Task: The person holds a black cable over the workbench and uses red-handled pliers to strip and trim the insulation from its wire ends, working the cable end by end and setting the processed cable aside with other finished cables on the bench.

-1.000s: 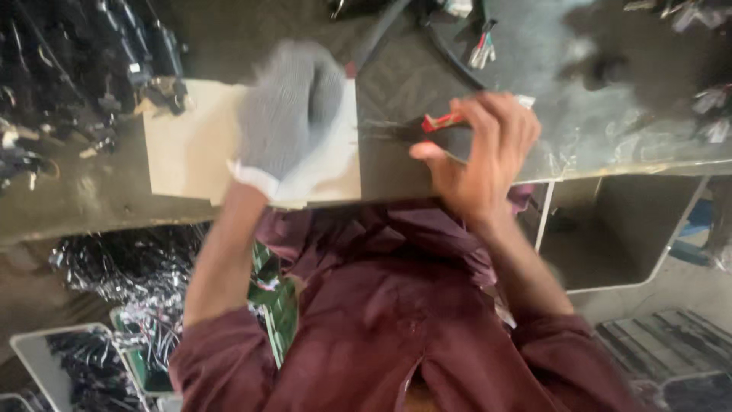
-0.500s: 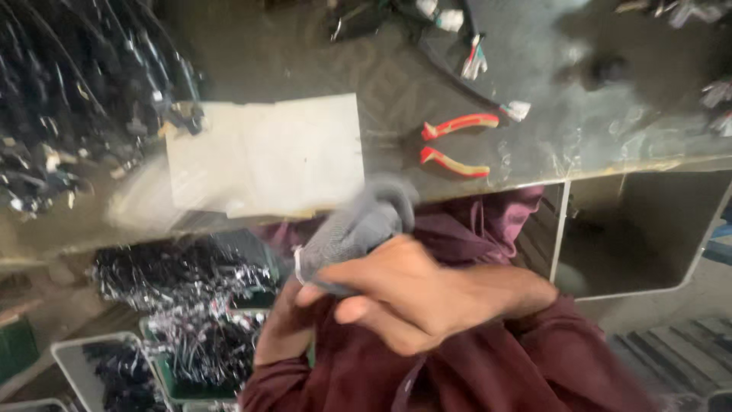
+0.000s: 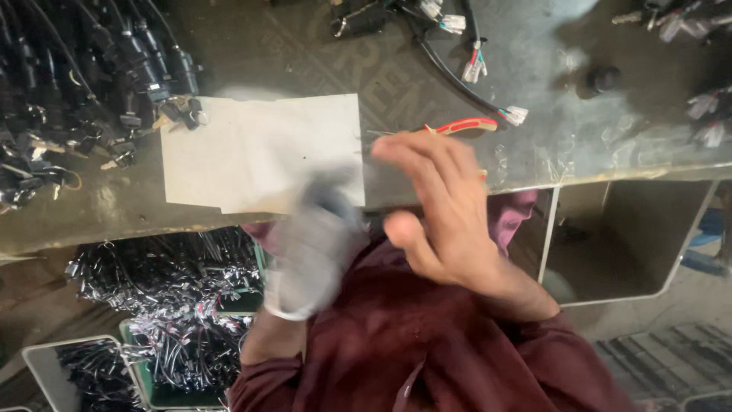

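glove (image 3: 316, 252): grey knit cloth, matt, on the left hand, blurred
right hand (image 3: 442, 206): bare skin
card (image 3: 263, 152): pale paperboard, matt, smooth
bench (image 3: 427, 61): grey metal, dull, scuffed, stained
pliers (image 3: 465, 126): at 1 o'clock of the right hand, glossy red plastic grips
cables (image 3: 69, 84): at 10 o'clock, black plastic, shiny
shirt (image 3: 427, 351): maroon cloth, matt

You have no screens, signs or printed packages in view. The nearest thing to one is the pale, flat cardboard sheet (image 3: 259, 156) lying on the workbench (image 3: 579, 145), roughly rectangular, off-white to tan, its near edge at the bench's front lip. It looks blank, though blur may hide small marks on it.
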The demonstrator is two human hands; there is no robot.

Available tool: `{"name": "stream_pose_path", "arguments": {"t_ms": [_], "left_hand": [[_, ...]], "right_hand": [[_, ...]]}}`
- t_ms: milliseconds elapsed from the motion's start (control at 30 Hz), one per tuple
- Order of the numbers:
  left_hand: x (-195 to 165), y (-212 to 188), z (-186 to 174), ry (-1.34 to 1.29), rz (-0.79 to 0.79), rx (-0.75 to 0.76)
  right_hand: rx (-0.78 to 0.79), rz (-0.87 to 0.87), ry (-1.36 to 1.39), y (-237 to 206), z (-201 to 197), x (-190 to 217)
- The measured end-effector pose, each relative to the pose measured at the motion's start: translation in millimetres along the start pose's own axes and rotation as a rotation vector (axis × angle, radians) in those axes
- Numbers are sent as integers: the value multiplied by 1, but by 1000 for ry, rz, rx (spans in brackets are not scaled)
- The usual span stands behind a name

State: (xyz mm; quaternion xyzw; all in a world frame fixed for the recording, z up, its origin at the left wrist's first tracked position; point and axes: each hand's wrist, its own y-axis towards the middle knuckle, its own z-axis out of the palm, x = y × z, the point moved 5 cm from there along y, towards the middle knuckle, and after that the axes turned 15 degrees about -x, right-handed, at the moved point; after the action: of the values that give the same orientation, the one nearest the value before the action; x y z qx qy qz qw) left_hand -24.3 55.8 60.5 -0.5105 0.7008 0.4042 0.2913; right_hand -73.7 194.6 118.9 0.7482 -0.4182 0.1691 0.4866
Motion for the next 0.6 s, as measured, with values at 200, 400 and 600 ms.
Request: {"name": "stream_pose_path", "arguments": {"t_ms": [200,400,600], "left_hand": [[-21,-20,39,-750,-200,81],[-5,2,28,-572,237,133],[32,21,19,-1026,-359,99]], "right_hand": [[145,638,1173,6,-31,-4],[27,446,1375,-41,-48,-46],[-273,1471,2758,-44,11,-82]]}}
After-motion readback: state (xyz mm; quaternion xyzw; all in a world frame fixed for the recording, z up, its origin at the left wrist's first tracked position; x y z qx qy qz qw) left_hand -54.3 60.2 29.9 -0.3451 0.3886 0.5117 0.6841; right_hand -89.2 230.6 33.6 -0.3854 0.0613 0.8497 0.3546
